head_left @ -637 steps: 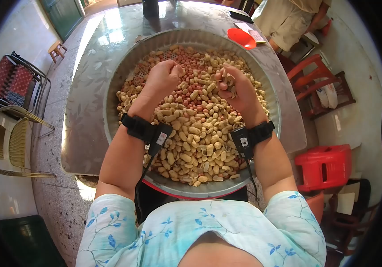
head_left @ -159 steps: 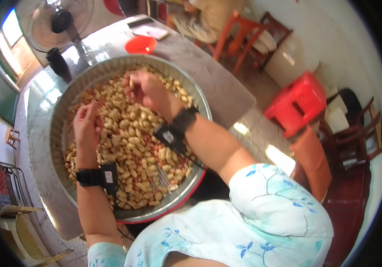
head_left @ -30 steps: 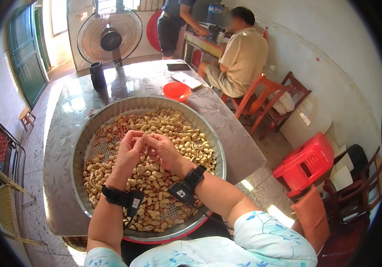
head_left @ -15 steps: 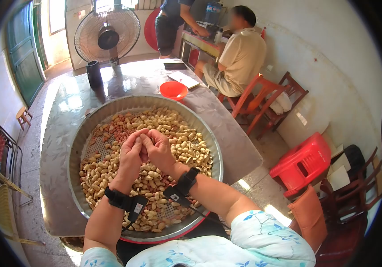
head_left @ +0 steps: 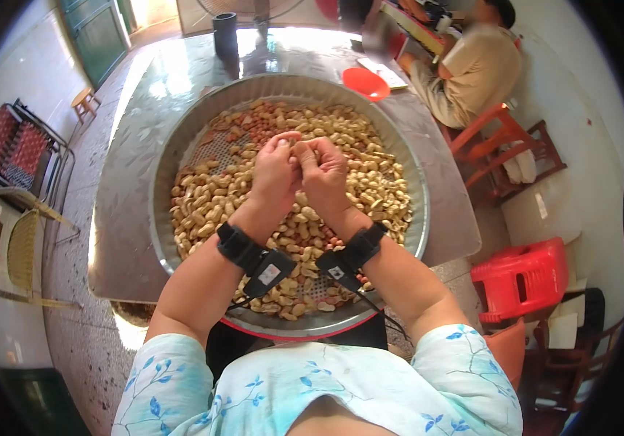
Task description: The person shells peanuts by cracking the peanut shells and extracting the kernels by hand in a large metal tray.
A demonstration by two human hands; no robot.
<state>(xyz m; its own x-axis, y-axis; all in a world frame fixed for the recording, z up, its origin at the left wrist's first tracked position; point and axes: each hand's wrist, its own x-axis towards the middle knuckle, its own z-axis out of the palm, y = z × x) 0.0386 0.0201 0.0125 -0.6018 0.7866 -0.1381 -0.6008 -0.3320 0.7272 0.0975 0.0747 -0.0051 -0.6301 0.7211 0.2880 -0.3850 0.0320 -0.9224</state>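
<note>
Two hands' fingers pinch together above peanuts, contents unclear.

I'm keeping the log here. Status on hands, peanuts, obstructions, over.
Left hand, right hand: fingertips together over pan, grip contents hidden. Peanuts spread loosely in pan. Red bowl outside pan, clear of both hands.

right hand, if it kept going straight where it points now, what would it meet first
Most likely the left hand's fingers: the right hand angles forward and inward, its fingertips right by those of the left hand. Whether they already touch is hard to tell.
</note>
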